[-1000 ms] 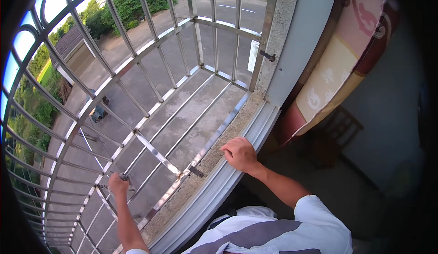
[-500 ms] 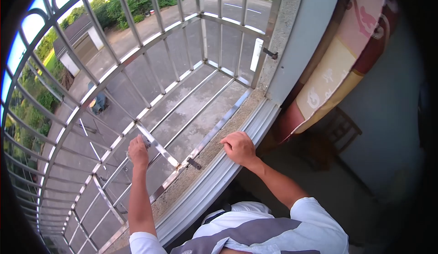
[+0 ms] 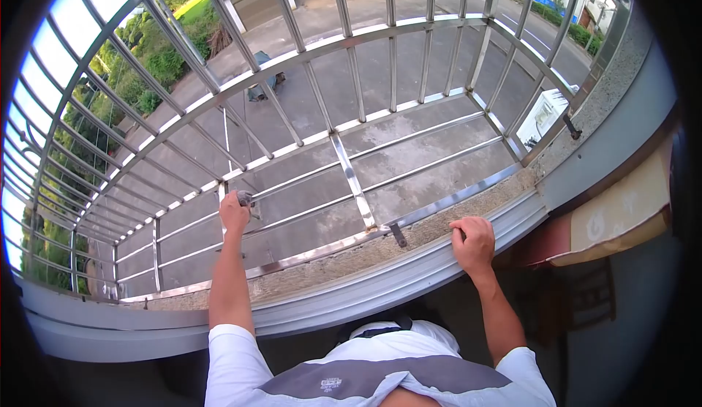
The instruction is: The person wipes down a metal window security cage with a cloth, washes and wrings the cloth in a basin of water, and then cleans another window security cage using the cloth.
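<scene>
My left hand [image 3: 234,212] reaches out over the floor bars of a metal window cage. Its fingers are closed on a crumpled grey rag [image 3: 245,197], held close to a short crossbar [image 3: 221,189]. What the rag touches is hard to make out. My right hand [image 3: 474,242] has its fingers curled over the silver window track [image 3: 409,264], to the right of a small dark bracket [image 3: 398,234]. The shiny cage floor bars [image 3: 351,173] lie beyond the rough concrete sill [image 3: 439,225].
Upright cage bars [image 3: 313,92] curve around the front and left. A white box-like object [image 3: 542,118] is at the right end. A patterned curtain [image 3: 614,224] hangs inside at right, with a wooden chair [image 3: 592,294] in shadow below. The paved yard [image 3: 395,63] lies outside.
My view has turned left. My left hand has shifted left with the rag, from beside one crossbar to near another. My right hand remains on the track near the bracket.
</scene>
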Demonstrator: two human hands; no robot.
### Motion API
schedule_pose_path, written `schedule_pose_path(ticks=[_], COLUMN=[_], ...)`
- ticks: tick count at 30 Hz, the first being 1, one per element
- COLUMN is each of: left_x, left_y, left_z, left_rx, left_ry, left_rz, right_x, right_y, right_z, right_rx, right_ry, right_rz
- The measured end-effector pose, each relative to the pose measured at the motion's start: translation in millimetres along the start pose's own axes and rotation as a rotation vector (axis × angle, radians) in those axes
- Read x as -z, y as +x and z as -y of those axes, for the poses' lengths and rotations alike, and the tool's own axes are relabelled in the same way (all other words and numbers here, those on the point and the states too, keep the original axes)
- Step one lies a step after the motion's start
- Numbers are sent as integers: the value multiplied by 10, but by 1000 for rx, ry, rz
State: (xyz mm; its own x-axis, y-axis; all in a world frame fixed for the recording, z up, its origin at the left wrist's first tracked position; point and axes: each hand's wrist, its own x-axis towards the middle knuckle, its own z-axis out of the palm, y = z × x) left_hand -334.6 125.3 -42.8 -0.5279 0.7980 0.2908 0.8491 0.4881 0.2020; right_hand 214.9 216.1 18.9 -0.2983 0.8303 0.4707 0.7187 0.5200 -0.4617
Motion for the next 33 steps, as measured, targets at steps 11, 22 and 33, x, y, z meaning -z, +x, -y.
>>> schedule_pose_path(ticks=[11, 22, 33], left_x=[-493, -983, -681], left_y=[978, 1082, 1247], left_z=[-1756, -2287, -2173], left_rx=[808, 554, 142], left_ry=[-1239, -767, -1228], left_rz=[-234, 268, -103], right_x=[-5, -11, 3], right_y=[-2, -1, 25], right_z=[-1, -14, -12], right_rx=[-30, -63, -17], right_ry=[-1, -1, -31], right_rz=[-19, -32, 16])
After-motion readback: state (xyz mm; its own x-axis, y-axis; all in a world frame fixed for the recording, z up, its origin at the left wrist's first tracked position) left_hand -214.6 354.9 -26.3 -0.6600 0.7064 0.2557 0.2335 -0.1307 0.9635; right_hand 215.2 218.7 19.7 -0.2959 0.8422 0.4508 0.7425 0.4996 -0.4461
